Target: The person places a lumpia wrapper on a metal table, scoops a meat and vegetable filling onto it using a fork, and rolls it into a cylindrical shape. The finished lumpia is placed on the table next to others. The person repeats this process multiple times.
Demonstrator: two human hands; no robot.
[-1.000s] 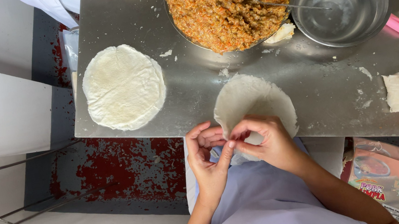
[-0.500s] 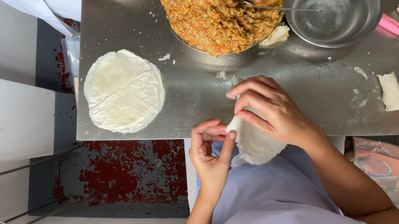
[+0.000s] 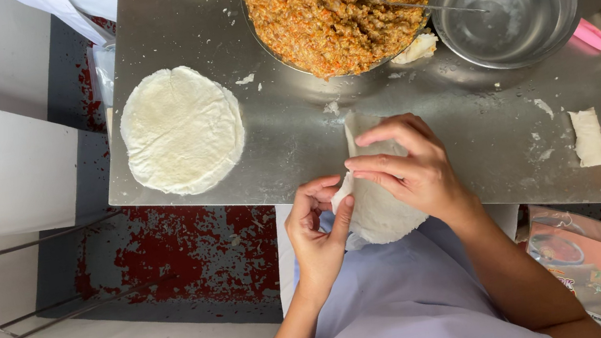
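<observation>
While left hand and right hand pinch wrapper, long axis runs table-to-body.

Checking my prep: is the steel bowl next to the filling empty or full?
Empty: the steel bowl shows only bare shiny metal inside, while the filling bowl beside it is heaped, and a spoon rests across both.

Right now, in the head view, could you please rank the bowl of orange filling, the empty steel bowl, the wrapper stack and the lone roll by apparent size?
1. Bowl of orange filling, cut off by the top edge
2. Empty steel bowl
3. Wrapper stack, close to the steel bowl, so unsure
4. Lone roll
</observation>
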